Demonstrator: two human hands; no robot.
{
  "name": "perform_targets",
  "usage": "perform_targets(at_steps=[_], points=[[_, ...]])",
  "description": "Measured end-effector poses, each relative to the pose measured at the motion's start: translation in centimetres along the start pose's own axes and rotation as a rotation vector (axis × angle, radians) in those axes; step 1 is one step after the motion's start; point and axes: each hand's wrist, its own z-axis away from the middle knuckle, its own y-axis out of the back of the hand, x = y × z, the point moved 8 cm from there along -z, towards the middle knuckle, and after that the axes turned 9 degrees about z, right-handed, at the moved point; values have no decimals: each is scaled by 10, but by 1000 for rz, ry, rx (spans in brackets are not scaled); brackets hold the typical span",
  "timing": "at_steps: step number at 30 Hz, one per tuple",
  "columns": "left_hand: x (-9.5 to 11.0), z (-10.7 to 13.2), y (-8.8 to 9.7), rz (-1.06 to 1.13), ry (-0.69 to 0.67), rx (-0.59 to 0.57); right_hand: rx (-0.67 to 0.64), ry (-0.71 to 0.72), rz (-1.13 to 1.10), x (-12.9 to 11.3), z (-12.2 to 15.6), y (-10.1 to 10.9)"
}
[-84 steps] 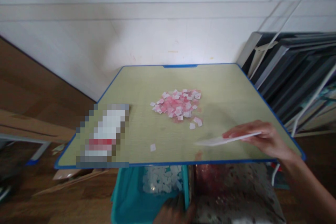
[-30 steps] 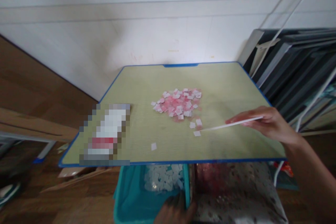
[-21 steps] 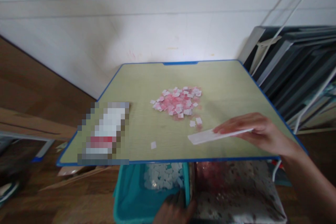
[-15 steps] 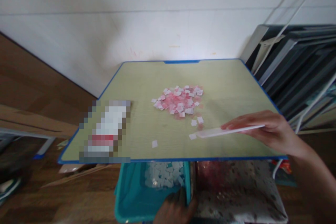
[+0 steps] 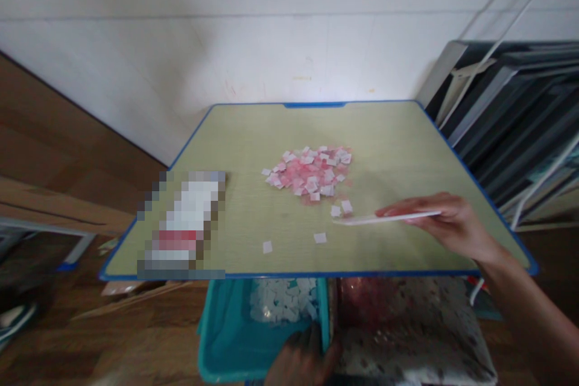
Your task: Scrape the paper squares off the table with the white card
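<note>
My right hand (image 5: 446, 223) pinches a thin, flat, whitish card (image 5: 362, 219), seen nearly edge-on and held low over a pale green folding table (image 5: 244, 132). The card's far end reaches towards two small paper squares (image 5: 341, 208). Behind these lies a pile of pink and white squares (image 5: 310, 172). One loose square (image 5: 320, 237) and another square (image 5: 267, 247) lie nearer the front edge. Below the table, my left hand (image 5: 301, 359) straddles the right rim of a teal plastic bin (image 5: 235, 347), fingers inside and thumb outside. White pieces (image 5: 284, 300) fill the bin's far part.
A blurred-out white and red item (image 5: 187, 217) lies at the table's left. Under the front edge, right of the bin, sits a stained grey surface (image 5: 407, 332). Dark panels (image 5: 515, 96) lean at the right, cardboard (image 5: 67, 132) stands at the left, and a wall rises behind.
My right hand has shifted slightly left and away from me with the card. The square by the card's tip has slid left and now lies apart from it. My left hand stays put.
</note>
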Motion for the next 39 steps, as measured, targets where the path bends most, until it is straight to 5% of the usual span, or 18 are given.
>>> perform_targets(at_steps=[6,11,16,24,29,34,39], points=[[2,-2,-1,-1,0,-20,-117,77,-69,-8,-3,-16],[1,-3,4,-11,8,-26,-183,97,15,-10,14,3],[2,-2,0,-7,-9,-36,-78,89,27,-6,17,18],[2,-1,-7,-16,1,-127,-190,172,-16,-27,-20,-24],[1,-1,-9,3,11,-128,-253,91,97,-18,5,5],[1,-2,-6,17,4,-68,-104,5,165,-4,19,33],[1,-1,-6,27,9,-108,74,-202,196,20,9,30]])
